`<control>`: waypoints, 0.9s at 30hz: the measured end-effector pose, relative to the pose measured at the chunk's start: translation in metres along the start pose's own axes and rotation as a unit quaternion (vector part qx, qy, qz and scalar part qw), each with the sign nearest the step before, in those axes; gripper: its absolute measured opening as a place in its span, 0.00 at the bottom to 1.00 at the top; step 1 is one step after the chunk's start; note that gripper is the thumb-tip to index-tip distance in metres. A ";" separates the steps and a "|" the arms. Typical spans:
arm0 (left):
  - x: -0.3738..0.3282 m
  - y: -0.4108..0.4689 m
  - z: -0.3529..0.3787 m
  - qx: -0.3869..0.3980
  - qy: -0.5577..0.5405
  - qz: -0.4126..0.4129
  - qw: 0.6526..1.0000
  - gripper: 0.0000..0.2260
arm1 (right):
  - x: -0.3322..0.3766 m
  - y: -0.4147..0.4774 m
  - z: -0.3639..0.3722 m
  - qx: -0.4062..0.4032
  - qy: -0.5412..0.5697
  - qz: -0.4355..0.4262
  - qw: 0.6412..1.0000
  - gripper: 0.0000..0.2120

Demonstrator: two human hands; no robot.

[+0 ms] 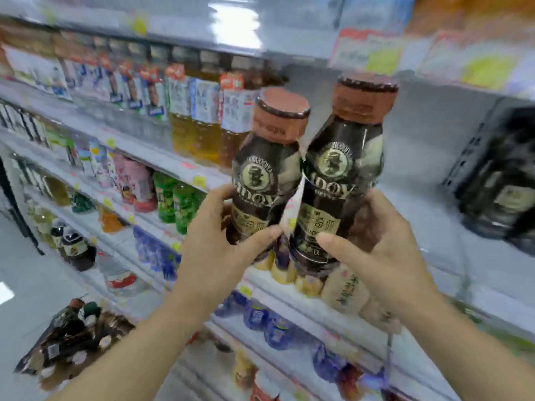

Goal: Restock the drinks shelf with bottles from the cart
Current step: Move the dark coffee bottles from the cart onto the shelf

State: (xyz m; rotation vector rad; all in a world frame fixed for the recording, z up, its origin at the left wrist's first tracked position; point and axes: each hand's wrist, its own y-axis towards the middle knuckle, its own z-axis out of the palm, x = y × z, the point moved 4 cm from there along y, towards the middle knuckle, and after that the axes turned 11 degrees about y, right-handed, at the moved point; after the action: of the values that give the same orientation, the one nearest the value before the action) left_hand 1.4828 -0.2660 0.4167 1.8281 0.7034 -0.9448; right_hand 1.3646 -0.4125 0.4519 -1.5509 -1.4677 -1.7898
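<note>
Left hand (220,241) grips left bottle (266,169), capped, dark contents | right hand (373,238) grips right bottle (344,169), same kind, capped | both roughly upright, just beside each other, raised before shelf (419,215) | dark bottles (498,192) stand far right on it | pack (72,337) of bottles near left, blurred

Bare left hand (220,241), right hand (382,244), seemingly short-nailed
</note>
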 end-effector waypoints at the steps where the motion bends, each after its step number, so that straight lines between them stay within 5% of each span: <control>1: -0.019 -0.001 0.017 0.015 -0.009 0.022 1.000 0.23 | 0.012 -0.007 -0.021 -0.017 -0.010 -0.013 1.000 0.20; 17: -0.140 -0.008 0.234 0.175 0.042 0.230 0.957 0.28 | 0.032 -0.111 -0.274 -0.259 -0.202 -0.009 0.945 0.25; 23: -0.145 -0.004 0.272 0.217 0.018 0.194 0.956 0.25 | 0.019 -0.099 -0.308 -0.281 -0.209 0.045 0.935 0.25; 27: -0.140 0.000 0.288 0.222 -0.001 0.136 0.965 0.25 | 0.004 -0.083 -0.331 -0.310 -0.105 0.100 0.940 0.20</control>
State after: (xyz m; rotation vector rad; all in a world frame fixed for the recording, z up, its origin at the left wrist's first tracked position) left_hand 1.3191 -0.5387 0.4556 2.2439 0.2317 -0.9712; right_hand 1.1287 -0.6592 0.4623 -2.1551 -0.7988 -2.1278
